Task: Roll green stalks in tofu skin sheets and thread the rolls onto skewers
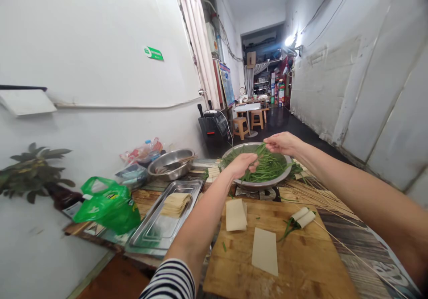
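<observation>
Both hands are over a round metal basin (264, 185) heaped with long green chives (272, 167). My left hand (243, 164) is closed on some chives at the near left side. Higher, by the far right rim, my right hand (282, 143) pinches the other end of a few strands. In front of the basin lies a wooden cutting board (240, 263). On it are a single tofu skin sheet (265, 251), a small stack of sheets (236, 215) and two tofu skin rolls (302, 218) with chives sticking out of their ends.
A metal tray (147, 235) with stacked tofu skin (175, 204) sits left of the board, beside a green plastic bag (113, 209). Behind it stands a steel bowl (172, 167). Thin bamboo skewers (310, 192) lie at right. A brown bottle (65, 201) stands far left.
</observation>
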Action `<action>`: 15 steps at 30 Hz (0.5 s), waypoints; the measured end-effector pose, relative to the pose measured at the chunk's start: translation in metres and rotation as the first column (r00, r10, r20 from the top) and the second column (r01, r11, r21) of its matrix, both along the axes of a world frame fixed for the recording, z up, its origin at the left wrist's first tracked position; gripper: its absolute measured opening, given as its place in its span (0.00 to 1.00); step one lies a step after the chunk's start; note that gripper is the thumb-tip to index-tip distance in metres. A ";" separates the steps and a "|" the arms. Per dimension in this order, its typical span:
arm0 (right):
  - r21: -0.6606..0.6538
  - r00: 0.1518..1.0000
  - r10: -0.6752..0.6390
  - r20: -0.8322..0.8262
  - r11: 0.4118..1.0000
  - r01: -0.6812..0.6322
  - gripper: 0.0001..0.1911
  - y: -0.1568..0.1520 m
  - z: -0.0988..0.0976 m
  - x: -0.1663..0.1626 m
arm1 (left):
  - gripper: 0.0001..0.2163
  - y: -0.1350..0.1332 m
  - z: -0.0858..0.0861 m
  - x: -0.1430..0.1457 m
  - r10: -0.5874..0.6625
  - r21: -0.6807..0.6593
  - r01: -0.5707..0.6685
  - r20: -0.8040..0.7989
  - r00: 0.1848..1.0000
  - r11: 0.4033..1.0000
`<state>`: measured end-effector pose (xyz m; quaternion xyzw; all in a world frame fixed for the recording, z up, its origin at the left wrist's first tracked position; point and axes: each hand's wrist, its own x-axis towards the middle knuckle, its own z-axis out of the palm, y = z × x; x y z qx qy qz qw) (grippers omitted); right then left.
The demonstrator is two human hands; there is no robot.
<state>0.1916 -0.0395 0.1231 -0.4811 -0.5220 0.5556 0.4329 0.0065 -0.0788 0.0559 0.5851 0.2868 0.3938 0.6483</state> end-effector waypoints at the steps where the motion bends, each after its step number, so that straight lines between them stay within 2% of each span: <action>1: -0.011 1.000 -0.014 -0.006 1.000 0.014 0.10 -0.002 0.001 0.000 | 0.21 -0.001 -0.004 -0.003 -0.016 -0.014 0.016 0.006 1.000 1.000; 3: -0.022 0.999 -0.038 -0.017 0.999 0.038 0.11 -0.008 0.004 -0.003 | 0.22 -0.002 -0.015 -0.006 -0.034 -0.014 0.035 0.023 0.999 0.999; 5: 0.001 0.998 -0.056 -0.027 0.998 0.056 0.11 -0.013 0.007 -0.008 | 0.20 -0.001 -0.026 -0.002 0.005 0.001 -0.006 0.069 0.998 1.000; 7: 0.047 0.996 -0.075 -0.037 0.996 0.077 0.11 -0.020 0.008 -0.013 | 0.15 -0.002 -0.033 0.010 0.131 -0.029 -0.128 0.158 0.979 0.991; 9: 0.095 0.994 -0.098 -0.049 0.990 0.103 0.10 -0.030 0.006 -0.018 | 0.12 -0.006 -0.034 0.025 0.289 -0.140 -0.259 0.269 0.919 0.956; 11: 0.211 0.990 -0.139 -0.007 0.968 0.137 0.08 -0.043 -0.003 -0.021 | 0.11 -0.014 -0.028 0.040 0.399 -0.278 -0.310 0.375 0.836 0.909; 13: 0.419 0.973 -0.203 0.113 0.897 0.139 0.07 -0.061 -0.020 -0.022 | 0.13 -0.023 -0.016 0.050 0.464 -0.394 -0.300 0.438 0.770 0.869; 15: 0.653 0.927 -0.290 0.238 0.755 0.068 0.09 -0.079 -0.043 -0.022 | 0.13 -0.033 -0.004 0.056 0.505 -0.478 -0.280 0.446 0.739 0.832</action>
